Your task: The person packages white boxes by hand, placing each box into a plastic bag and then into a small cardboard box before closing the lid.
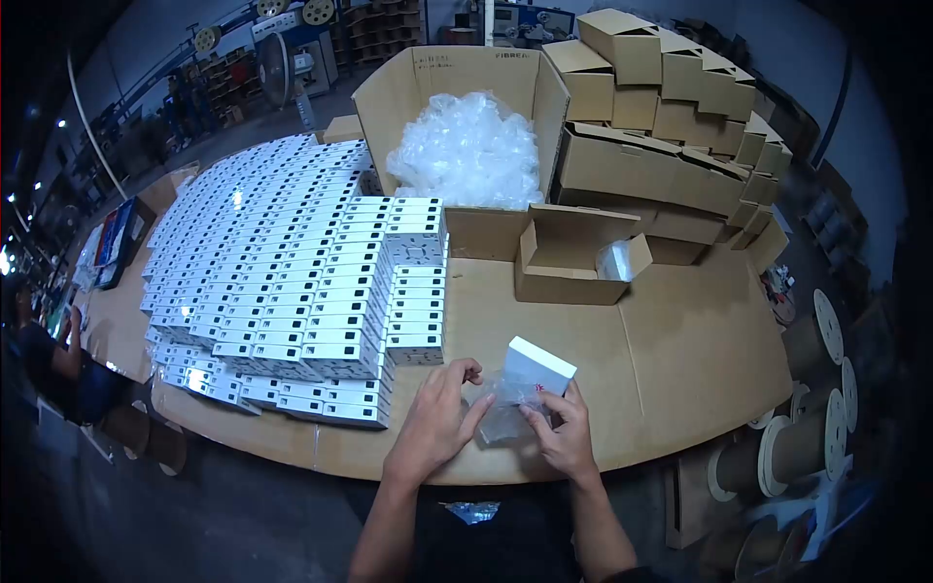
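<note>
A small white box point(536, 367) with a red mark on its face stands tilted in front of me, partly inside a clear plastic bag point(502, 421). My right hand point(564, 432) grips the lower right of the box through the bag, thumb on the near face and fingers curled at its side. On the left, my left hand point(437, 418) pinches the bag's edge, thumb laid along the film and fingers bent. Both hands are over the near edge of the cardboard-covered table point(690, 360).
Large stacks of white boxes point(262, 262) fill the left side. A tall carton point(466, 73) holds a heap of clear bags point(466, 151). An open brown box point(569, 285) contains a bagged item. Brown cartons point(651, 160) are piled back right; spools point(807, 437) stand beyond the right edge.
</note>
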{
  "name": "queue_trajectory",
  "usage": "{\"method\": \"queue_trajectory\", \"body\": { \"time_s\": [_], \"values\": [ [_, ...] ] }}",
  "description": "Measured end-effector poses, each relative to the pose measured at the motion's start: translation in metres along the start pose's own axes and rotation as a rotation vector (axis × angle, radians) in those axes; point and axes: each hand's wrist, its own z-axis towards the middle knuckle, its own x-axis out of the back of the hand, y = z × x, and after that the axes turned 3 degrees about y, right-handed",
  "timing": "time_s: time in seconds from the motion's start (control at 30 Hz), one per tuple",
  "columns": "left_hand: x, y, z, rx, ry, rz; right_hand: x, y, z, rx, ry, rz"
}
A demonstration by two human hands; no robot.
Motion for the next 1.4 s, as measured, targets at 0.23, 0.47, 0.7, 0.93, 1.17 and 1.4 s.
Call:
{"method": "queue_trajectory", "body": {
  "time_s": [0.23,0.47,0.7,0.93,1.17,1.4],
  "values": [
    [-0.001,0.011,0.004,-0.053,0.026,-0.02,-0.001,0.014,-0.003,-0.029,0.004,0.085],
    [-0.006,0.019,0.003,-0.133,0.135,-0.048,-0.012,0.031,-0.004,-0.086,0.126,0.215],
    [-0.014,0.028,-0.001,-0.266,0.227,0.108,-0.021,0.028,-0.004,-0.037,0.148,0.161],
    [-0.009,0.027,-0.003,0.057,0.045,-0.077,-0.021,0.023,-0.001,0.053,0.13,-0.026],
    [0.001,0.023,0.009,0.049,0.216,-0.098,-0.008,0.014,0.0,-0.151,-0.174,0.073],
    [0.005,-0.003,0.023,0.063,0.611,-0.581,-0.006,0.006,0.0,-0.199,-0.147,0.081]
  ]
}}
